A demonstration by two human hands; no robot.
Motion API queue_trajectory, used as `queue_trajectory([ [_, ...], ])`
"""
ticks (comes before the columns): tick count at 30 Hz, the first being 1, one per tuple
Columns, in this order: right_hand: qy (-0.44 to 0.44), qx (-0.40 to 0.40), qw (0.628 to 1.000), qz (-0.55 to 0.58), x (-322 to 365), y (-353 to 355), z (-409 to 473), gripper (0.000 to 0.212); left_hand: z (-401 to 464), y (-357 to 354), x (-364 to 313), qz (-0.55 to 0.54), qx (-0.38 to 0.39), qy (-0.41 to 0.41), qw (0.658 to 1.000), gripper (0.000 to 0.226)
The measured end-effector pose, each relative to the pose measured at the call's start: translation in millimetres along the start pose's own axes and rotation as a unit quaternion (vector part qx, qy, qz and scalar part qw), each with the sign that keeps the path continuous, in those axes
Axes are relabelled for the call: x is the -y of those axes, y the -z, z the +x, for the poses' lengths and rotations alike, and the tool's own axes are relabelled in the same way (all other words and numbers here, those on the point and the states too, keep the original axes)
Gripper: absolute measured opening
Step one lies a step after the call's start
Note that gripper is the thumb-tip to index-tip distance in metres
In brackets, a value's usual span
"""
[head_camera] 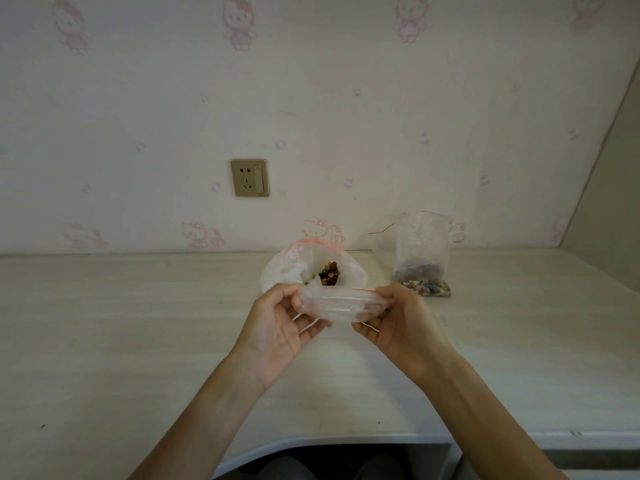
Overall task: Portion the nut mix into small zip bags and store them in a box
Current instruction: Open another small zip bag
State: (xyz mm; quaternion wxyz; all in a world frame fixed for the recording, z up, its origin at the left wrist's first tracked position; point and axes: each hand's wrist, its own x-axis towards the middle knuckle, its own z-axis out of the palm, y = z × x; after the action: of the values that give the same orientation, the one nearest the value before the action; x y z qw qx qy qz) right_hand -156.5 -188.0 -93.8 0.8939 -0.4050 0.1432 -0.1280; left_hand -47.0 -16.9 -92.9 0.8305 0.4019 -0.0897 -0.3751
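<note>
Pale wood-grain desk (pixel 138 323) against cartoon wallpaper (pixel 346 116); both hands' fingers (pixel 313 329) pinching a small zip bag (pixel 337 303).

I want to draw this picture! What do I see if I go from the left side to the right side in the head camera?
Wall socket → left hand → small zip bag held between both hands → right hand → standing bag of nut mix. I left out the big open bag behind the hands, since it overlaps them.

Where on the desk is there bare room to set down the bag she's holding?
Bare desk left of the left hand, and right of the right hand. Crowded behind the held bag: open bag, standing bag.
</note>
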Motion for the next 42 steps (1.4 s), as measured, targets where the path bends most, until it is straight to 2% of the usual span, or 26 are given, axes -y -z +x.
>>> queue_trajectory([
  [2, 0.002, 0.039, 0.999, -0.012, 0.6, 0.9, -2.8, 0.014, 0.6, 2.6, -0.9, -0.049, 0.015, 0.017, 0.999, 0.018],
  [4, 0.016, 0.069, 0.995, -0.068, 0.2, 3.1, -4.9, 0.026, -1.2, 5.2, -0.6, -0.051, 0.045, 0.006, 0.998, 0.026],
  [5, 0.028, 0.071, 0.992, -0.099, 0.0, 3.6, -5.6, 0.028, -1.8, 6.4, 0.4, -0.010, 0.063, -0.011, 0.998, 0.025],
  [7, 0.059, 0.037, 0.988, -0.136, -2.2, 4.1, -5.7, 0.017, -3.8, 5.8, 5.3, 0.115, 0.083, -0.052, 0.989, 0.031],
  [9, 0.081, -0.013, 0.986, -0.147, -5.7, 1.4, -5.4, 0.012, -5.7, -0.4, 11.4, 0.203, 0.032, -0.094, 0.974, 0.042],
  [10, 0.088, -0.030, 0.984, -0.149, -8.1, -0.7, -5.3, 0.013, -5.4, -3.2, 14.1, 0.227, -0.009, -0.118, 0.967, 0.040],
  [11, 0.094, -0.044, 0.983, -0.150, -11.0, -3.4, -4.8, 0.013, -4.7, -5.9, 16.6, 0.246, -0.046, -0.144, 0.957, 0.037],
  [13, 0.103, -0.075, 0.980, -0.156, -16.4, -9.2, -4.8, 0.010, -3.4, -9.5, 20.5, 0.271, -0.097, -0.184, 0.940, 0.013],
  [15, 0.119, -0.118, 0.972, -0.166, -19.4, -13.7, -4.3, 0.009, -2.5, -8.9, 22.6, 0.290, -0.117, -0.197, 0.929, 0.017],
  [16, 0.126, -0.135, 0.969, -0.166, -19.8, -14.8, -3.6, 0.014, -2.6, -8.2, 22.7, 0.290, -0.120, -0.194, 0.929, 0.019],
  [18, 0.128, -0.153, 0.968, -0.151, -18.6, -15.6, -3.9, 0.020, -3.0, -6.4, 20.8, 0.290, -0.136, -0.187, 0.929, 0.012],
  [20, 0.135, -0.160, 0.964, -0.165, -15.9, -14.1, -4.8, 0.017, -2.4, -3.5, 17.4, 0.311, -0.169, -0.208, 0.912, 0.015],
  [21, 0.141, -0.159, 0.959, -0.188, -14.6, -13.5, -5.2, 0.015, -3.1, -2.9, 15.9, 0.344, -0.182, -0.239, 0.890, 0.020],
  [22, 0.152, -0.157, 0.952, -0.213, -13.7, -13.4, -5.5, 0.012, -5.0, -2.7, 14.1, 0.397, -0.188, -0.286, 0.851, 0.025],
  [25, 0.186, -0.158, 0.917, -0.316, -8.8, -16.4, -5.4, 0.005, -11.9, -4.5, 7.3, 0.590, -0.179, -0.411, 0.672, 0.039],
  [26, 0.197, -0.159, 0.894, -0.370, -5.9, -17.2, -5.0, 0.006, -12.9, -4.9, 5.1, 0.634, -0.165, -0.422, 0.627, 0.041],
  [27, 0.206, -0.157, 0.867, -0.425, -3.4, -17.5, -4.8, 0.009, -13.9, -5.3, 3.0, 0.670, -0.148, -0.419, 0.594, 0.043],
  [29, 0.223, -0.152, 0.809, -0.522, 0.8, -17.1, -3.9, 0.014, -15.4, -6.9, -0.2, 0.723, -0.111, -0.396, 0.555, 0.047],
  [32, 0.266, -0.134, 0.727, -0.618, 1.6, -16.8, -4.6, 0.022, -15.6, -7.8, -1.5, 0.767, -0.074, -0.340, 0.539, 0.042],
  [35, 0.325, -0.054, 0.699, -0.635, 2.9, -20.0, -9.1, 0.039, -12.4, -6.4, 0.7, 0.787, -0.060, -0.294, 0.539, 0.037],
  [37, 0.345, -0.014, 0.677, -0.650, 4.3, -22.1, -11.8, 0.044, -8.4, -6.4, 2.8, 0.781, -0.060, -0.282, 0.554, 0.027],
  [39, 0.329, 0.006, 0.661, -0.674, 4.3, -23.4, -9.9, 0.044, -3.8, -6.7, 3.0, 0.780, -0.070, -0.274, 0.557, 0.018],
  [42, 0.233, 0.004, 0.640, -0.732, 0.6, -27.5, -3.0, 0.037, 4.1, -3.2, 0.4, 0.799, -0.074, -0.243, 0.546, 0.036],
])
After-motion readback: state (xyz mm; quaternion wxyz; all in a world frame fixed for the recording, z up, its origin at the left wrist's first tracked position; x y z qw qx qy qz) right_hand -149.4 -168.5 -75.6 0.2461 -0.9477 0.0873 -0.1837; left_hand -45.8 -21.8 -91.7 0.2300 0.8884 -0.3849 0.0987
